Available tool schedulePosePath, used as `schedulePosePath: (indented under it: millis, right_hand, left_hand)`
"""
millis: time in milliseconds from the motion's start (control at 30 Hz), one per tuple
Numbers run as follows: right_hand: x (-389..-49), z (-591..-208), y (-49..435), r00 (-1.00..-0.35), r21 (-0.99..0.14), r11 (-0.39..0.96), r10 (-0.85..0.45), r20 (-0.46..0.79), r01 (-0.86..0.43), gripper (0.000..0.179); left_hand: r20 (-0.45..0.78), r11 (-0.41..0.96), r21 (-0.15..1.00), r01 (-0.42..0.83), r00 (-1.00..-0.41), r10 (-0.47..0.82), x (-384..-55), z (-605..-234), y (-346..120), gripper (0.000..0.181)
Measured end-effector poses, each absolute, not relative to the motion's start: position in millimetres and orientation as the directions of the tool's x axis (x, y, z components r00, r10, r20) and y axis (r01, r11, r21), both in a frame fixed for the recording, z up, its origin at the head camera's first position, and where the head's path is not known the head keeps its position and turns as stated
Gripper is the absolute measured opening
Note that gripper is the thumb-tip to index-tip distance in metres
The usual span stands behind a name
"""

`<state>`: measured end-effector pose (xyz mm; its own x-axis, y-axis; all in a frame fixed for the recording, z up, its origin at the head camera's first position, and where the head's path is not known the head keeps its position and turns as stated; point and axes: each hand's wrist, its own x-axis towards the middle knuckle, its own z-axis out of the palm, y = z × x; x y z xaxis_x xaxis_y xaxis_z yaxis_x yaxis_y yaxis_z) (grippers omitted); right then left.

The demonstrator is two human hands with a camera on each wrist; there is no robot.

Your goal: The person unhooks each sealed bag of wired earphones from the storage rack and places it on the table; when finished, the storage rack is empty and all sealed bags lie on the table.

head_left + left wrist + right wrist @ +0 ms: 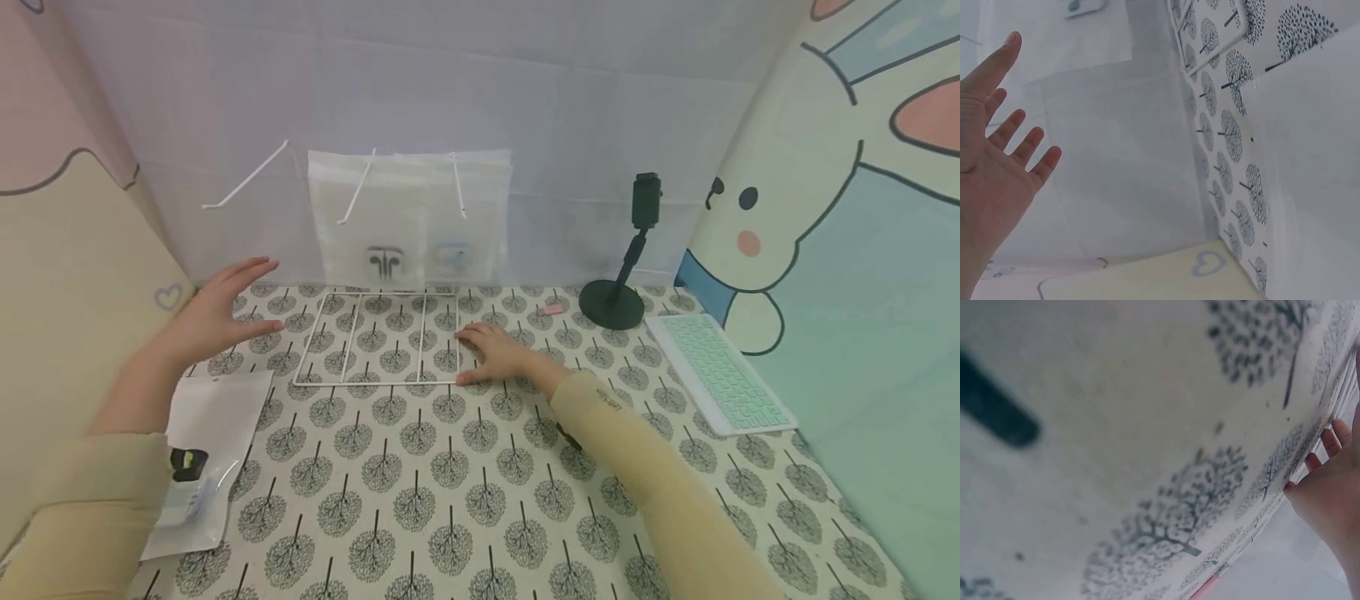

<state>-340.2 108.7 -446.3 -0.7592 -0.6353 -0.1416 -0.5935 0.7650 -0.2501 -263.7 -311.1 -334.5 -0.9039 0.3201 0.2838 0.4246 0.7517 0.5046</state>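
My left hand (213, 312) is raised at the left, fingers straight and thumb spread, holding nothing. The left wrist view shows its open palm (991, 162). Near its fingertips lies the base of a white wire rack (375, 384) on the patterned cloth. Beside the rack's right bar, my right hand (495, 352) is low over the cloth, fingers extended; whether it touches the bar I cannot tell. White hooks rise behind the base. Translucent bags hang there, one with a dark earphone picture (385, 262), the other with a bluish one (453, 254). The left hook (247, 177) bears no bag.
A white plastic bag (225, 412) with items inside lies under my left forearm. At the right are a black microphone on a stand (613, 304), a pink USB stick (551, 309) and a mint-green keyboard (723, 375). Cloth walls surround the table on three sides.
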Motion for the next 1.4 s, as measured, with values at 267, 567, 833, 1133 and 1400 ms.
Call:
schedulePosePath:
  millis: [267, 567, 833, 1133, 1400]
  right_hand:
    - [-347.2, -445.9, 110.0, -0.756, -0.271, 0.758, -0.640, -0.136, -0.593, 0.096]
    - [-350.8, -446.9, 109.6, -0.735, -0.281, 0.741, -0.662, -0.150, -0.610, 0.100]
    - [-350.4, -448.1, 108.4, -0.730, -0.248, 0.741, -0.666, -0.152, -0.625, 0.099]
    - [-351.0, -446.2, 109.0, -0.732, -0.243, 0.746, -0.661, -0.165, -0.620, 0.099]
    - [-351.2, -446.1, 109.0, -0.737, -0.231, 0.760, -0.648, -0.190, -0.608, 0.100]
  left_hand:
    - [0.323, 0.710, 0.588, 0.388, -0.917, 0.233, -293.5, -348.6, -290.2, 0.085]
    - [0.364, 0.585, 0.712, 0.388, -0.917, 0.165, -320.7, -363.1, -274.8, 0.083]
    - [0.311, 0.496, 0.812, 0.306, -0.947, 0.076, -330.2, -367.1, -265.1, 0.079]
    - [0.220, 0.410, 0.881, 0.237, -0.972, 0.089, -335.5, -370.6, -251.6, 0.068]
    - [0.264, 0.370, 0.893, 0.256, -0.964, 0.029, -328.1, -352.9, -233.2, 0.059]
